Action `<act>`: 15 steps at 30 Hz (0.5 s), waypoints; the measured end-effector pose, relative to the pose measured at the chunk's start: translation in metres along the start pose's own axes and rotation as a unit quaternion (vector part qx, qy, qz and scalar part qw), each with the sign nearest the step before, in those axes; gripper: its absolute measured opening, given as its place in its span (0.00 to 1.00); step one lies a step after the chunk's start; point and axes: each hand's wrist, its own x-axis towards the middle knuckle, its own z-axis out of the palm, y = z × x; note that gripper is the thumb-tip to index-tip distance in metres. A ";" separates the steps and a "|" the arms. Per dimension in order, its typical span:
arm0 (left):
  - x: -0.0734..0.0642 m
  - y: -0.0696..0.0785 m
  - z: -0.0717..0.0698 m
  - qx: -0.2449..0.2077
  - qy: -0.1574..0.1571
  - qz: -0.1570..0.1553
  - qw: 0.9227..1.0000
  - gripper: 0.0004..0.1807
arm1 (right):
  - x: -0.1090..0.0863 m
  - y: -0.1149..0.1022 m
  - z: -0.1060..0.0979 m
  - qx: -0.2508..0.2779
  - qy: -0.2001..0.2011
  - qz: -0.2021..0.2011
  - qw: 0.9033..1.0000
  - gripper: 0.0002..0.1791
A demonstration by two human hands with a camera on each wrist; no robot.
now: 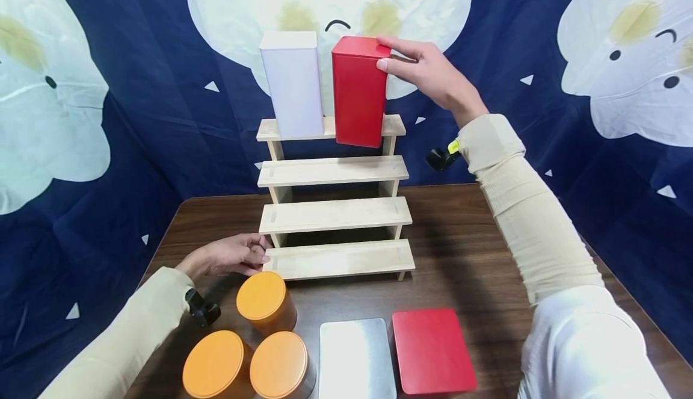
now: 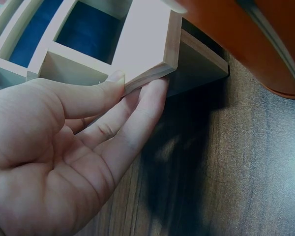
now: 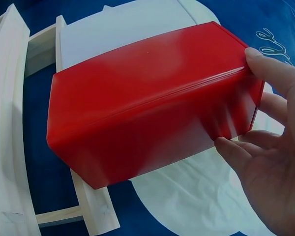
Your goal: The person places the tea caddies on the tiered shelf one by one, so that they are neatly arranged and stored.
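Observation:
My right hand [image 1: 433,71] grips a tall red tin [image 1: 358,98] near its top, thumb on the front and fingers over the lid and side. The tin is upright at the top step of a wooden stepped shelf [image 1: 335,213], its base overlapping the step's front edge in the head view. To its left on that step stands a tall white tin [image 1: 293,86]. Down at the lowest step, my left hand [image 2: 73,132] pinches the left end of the board, thumb above and fingers beneath, as the left wrist view shows.
Three round orange tins [image 1: 261,296] stand on the dark wooden table [image 1: 465,236] in front of the shelf, one close to my left hand. Right of them are a silver rectangular tin [image 1: 357,360] and a red square tin [image 1: 433,351]. A blue cloth [image 1: 227,152] hangs behind.

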 end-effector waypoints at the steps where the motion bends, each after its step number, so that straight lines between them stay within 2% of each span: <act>1: 0.000 0.000 0.000 0.000 -0.001 0.002 1.000 0.15 | 0.001 0.000 0.000 0.001 -0.001 0.001 1.000 0.33; 8: 0.002 -0.001 0.001 0.000 0.002 0.003 1.000 0.15 | 0.002 -0.003 0.002 -0.009 -0.002 -0.001 1.000 0.31; 15: 0.003 0.000 0.001 0.003 -0.001 0.006 1.000 0.15 | 0.001 -0.006 0.007 -0.017 0.013 -0.012 1.000 0.29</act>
